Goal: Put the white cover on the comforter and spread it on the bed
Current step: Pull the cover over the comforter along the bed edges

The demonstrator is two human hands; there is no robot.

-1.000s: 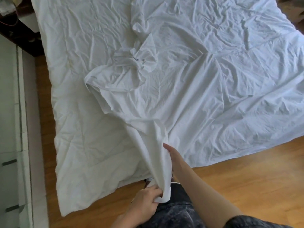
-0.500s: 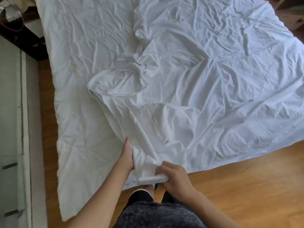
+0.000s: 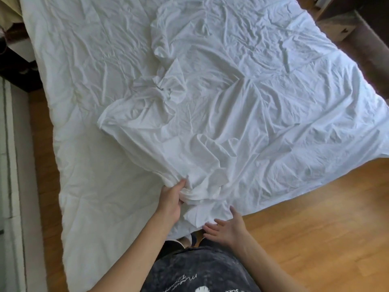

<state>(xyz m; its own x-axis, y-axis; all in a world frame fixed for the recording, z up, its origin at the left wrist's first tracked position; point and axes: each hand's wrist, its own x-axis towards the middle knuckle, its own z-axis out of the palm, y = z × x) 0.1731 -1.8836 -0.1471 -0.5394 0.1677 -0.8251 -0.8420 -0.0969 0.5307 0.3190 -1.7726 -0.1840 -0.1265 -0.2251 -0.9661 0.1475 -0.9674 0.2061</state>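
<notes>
The white cover [image 3: 242, 114] lies crumpled over the comforter [image 3: 88, 81], both spread across the wooden floor [image 3: 315, 228]. The left hand [image 3: 170, 199] pinches a bunched edge of cover; the right hand [image 3: 226, 227] hovers beside it, fingers [image 3: 210, 226] spread. A white cabinet [image 3: 14, 186] stands at left.

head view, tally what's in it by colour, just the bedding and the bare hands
white bedding: 2, the cover bunched over the comforter
bare hands: 2, left hand gripping the cover's bunched edge, right hand open beside it
total: 4
</notes>
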